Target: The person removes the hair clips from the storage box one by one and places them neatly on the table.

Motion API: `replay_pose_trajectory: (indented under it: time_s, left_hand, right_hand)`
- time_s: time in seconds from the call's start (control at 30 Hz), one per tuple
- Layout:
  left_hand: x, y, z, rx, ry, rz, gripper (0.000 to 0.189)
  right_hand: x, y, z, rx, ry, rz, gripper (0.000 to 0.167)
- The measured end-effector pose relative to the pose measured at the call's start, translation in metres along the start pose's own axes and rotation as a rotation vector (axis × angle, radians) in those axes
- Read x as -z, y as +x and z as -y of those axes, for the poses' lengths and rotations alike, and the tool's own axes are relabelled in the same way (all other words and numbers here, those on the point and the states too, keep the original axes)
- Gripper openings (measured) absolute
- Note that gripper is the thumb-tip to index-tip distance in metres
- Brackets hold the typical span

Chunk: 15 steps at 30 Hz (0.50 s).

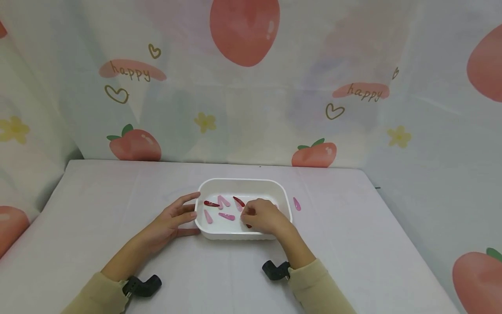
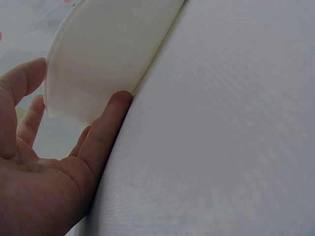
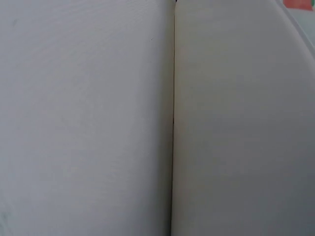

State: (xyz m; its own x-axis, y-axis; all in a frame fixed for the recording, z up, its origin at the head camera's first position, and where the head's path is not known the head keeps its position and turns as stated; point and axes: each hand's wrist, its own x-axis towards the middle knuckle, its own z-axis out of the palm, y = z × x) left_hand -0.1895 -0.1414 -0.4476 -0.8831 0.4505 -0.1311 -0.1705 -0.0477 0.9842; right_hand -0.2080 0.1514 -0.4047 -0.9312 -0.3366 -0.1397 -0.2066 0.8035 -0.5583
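Note:
A white rectangular tray [image 1: 251,236] sits on the table with several snap hair clips inside. Among them are a dark red clip [image 1: 211,203], a pale pink clip [image 1: 208,216] and a brighter pink clip [image 1: 226,216]. My left hand [image 1: 172,220] rests against the tray's left end, its fingers spread; the left wrist view shows fingertips [image 2: 122,97] at the outer wall. My right hand [image 1: 264,216] reaches inside on the right, fingers bent down among the clips. A dark red clip [image 1: 249,226] peeks out below it; I cannot tell whether its fingertips pinch one.
One pink hair clip [image 1: 296,203] lies on the white-covered table [image 1: 345,244] just right of the tray. A fruit-patterned cloth [image 1: 251,109] hangs behind the table's far edge. Black wrist cameras sit by both sleeves. The right wrist view shows only tray wall [image 3: 236,118] and tablecloth.

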Motion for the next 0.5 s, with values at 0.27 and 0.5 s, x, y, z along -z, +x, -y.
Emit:
replay_pose_trajectory:
  time_s: [0.27, 0.5]
  left_hand:
    - [0.0008, 0.001, 0.0014, -0.005, -0.014, 0.003, 0.062]
    - [0.0016, -0.0003, 0.002, -0.014, -0.022, 0.011, 0.065]
  right_hand:
    - [-0.0007, 0.0017, -0.0002, -0.061, -0.002, -0.027, 0.011]
    - [-0.0014, 0.0015, 0.0006, -0.068, 0.011, -0.027, 0.031]
